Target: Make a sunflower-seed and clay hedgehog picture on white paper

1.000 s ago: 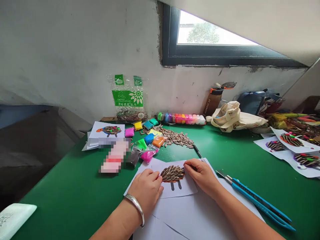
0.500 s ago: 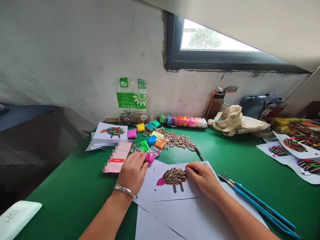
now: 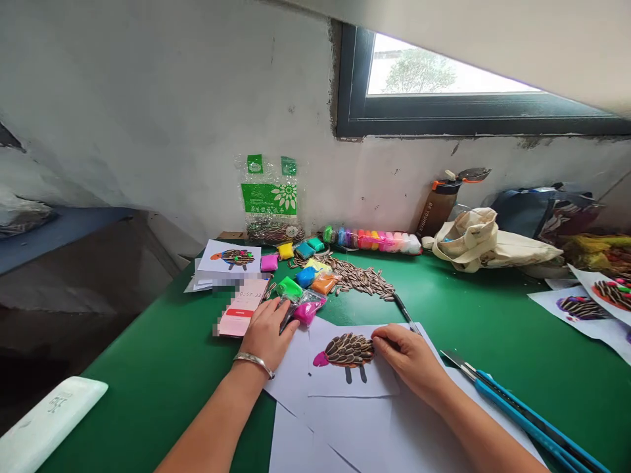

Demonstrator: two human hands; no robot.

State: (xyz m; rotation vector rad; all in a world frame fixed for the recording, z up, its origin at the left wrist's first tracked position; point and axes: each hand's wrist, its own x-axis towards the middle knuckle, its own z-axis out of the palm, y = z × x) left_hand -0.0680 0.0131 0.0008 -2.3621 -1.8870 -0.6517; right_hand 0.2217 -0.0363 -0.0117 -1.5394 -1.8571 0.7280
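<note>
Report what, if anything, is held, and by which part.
Cannot tell: left hand at the dark packet, right hand at the right end of the seed animal; any grip is hidden.

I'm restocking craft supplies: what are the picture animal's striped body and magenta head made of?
Striped brown oval body: seemingly sunflower seeds, matte, pale-edged like the loose seed pile. Rounded magenta head: perhaps modelling clay, smooth, matching the bagged magenta lump.

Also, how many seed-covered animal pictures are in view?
4: a magenta-headed one by the right hand, an orange-headed one back left, a purple-edged one and a red-edged one at right; more may be hidden or cropped.
</note>
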